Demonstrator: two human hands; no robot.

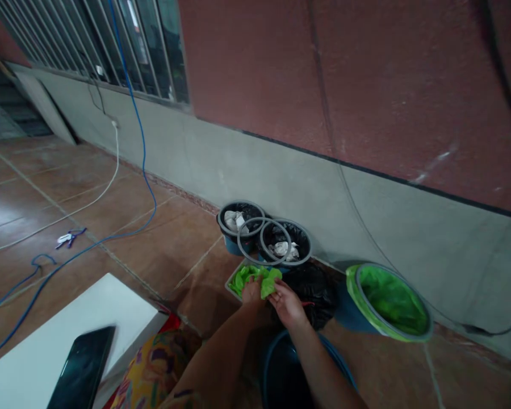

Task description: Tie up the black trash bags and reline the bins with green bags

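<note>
Bright green plastic bags [240,280] fill a small pale basket [231,288] on the floor. My left hand [251,292] is at the basket's right side, its fingers closed on a green plastic bag [271,282] that sticks up above the rim. On the bag's other side, my right hand [288,304] pinches its edge with the fingertips, palm partly turned up. Both hands are close together. Some left fingertips are hidden in the green plastic. An open dark blue bin [283,369] stands below my right forearm.
Two bins with black liners, a left one [241,204] and a right one [307,244], stand by the wall. A loose grey ring [239,244] leans over them. Right are a black bag [315,292] and a green-lined bin [352,307]. A phone [83,363] lies on a white table [106,295].
</note>
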